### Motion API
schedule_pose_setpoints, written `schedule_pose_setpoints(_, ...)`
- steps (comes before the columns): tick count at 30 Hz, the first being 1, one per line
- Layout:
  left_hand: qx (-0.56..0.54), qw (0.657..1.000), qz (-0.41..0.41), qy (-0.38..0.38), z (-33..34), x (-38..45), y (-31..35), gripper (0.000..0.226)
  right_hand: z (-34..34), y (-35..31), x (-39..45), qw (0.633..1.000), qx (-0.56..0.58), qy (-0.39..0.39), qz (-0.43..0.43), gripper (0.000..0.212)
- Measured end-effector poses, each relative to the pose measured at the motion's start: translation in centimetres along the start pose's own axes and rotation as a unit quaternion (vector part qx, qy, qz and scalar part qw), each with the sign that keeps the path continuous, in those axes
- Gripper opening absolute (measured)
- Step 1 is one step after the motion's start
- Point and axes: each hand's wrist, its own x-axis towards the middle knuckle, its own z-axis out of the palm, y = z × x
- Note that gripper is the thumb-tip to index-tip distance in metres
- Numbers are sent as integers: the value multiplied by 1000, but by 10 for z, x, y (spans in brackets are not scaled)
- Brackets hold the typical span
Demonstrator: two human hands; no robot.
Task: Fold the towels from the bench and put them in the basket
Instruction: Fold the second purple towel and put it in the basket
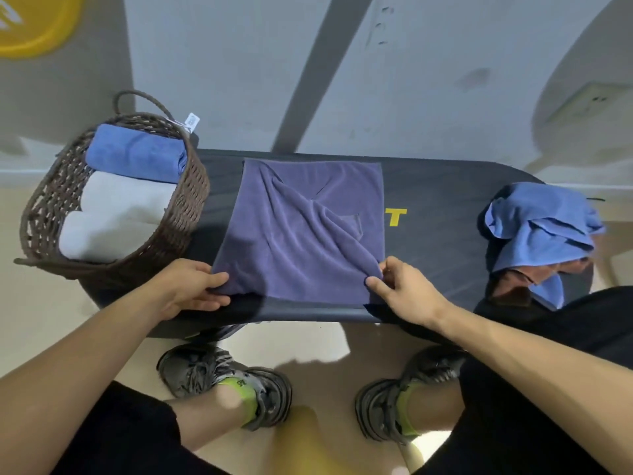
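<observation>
Left hand (191, 289) and right hand (397, 289) each pinch a near corner of the purple towel (301, 228) beside the basket (191, 200), apparently to straighten it for folding.

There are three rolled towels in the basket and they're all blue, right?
Not quite. The head view shows three rolled towels in the basket, but only the far one is a blue towel; the other two are white towels.
</observation>
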Motion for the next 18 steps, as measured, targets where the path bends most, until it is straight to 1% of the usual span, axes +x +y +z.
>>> schedule_pose_setpoints(2, 11, 1000, -3, 13, 0, -1, -4, 15, -5, 5, 0, 1000, 13, -7, -10, 22)
schedule_pose_setpoints(4, 37, 999, -13, 19, -3, -3, -8, 16, -10, 10, 3, 1000, -13, -21, -13, 20)
schedule_pose_setpoints(6, 97, 995, -22, 10, -4, -6, -14, 16, -16, 12, 5, 997, -58, -46, -2, 21)
schedule_pose_setpoints(8, 168, 986, -25, 3, -2, -11, -20, 17, -18, 13, 7, 990, -106, -93, 15, 24)
schedule_pose_setpoints(11, 269, 963, -28, 11, 6, -15, -22, 21, -16, 14, 7, 977, -119, -168, 56, 26)
schedule_pose_setpoints(13, 374, 926, -19, 45, 8, -19, -14, 26, -16, 11, 9, 974, -85, -189, 94, 36)
schedule_pose_setpoints(14, 424, 902, 6, 79, 7, -20, -8, 27, -17, 9, 12, 974, -54, -185, 117, 45)
schedule_pose_setpoints(15, 455, 881, 51, 120, 6, -20, -1, 27, -17, 7, 16, 975, -16, -170, 141, 55)
schedule_pose_setpoints(16, 460, 866, 110, 161, 6, -19, 6, 24, -17, 5, 20, 975, 25, -148, 161, 60)
schedule_pose_setpoints(18, 411, 852, 246, 211, 8, -16, 20, 15, -16, 1, 29, 976, 81, -101, 177, 61)
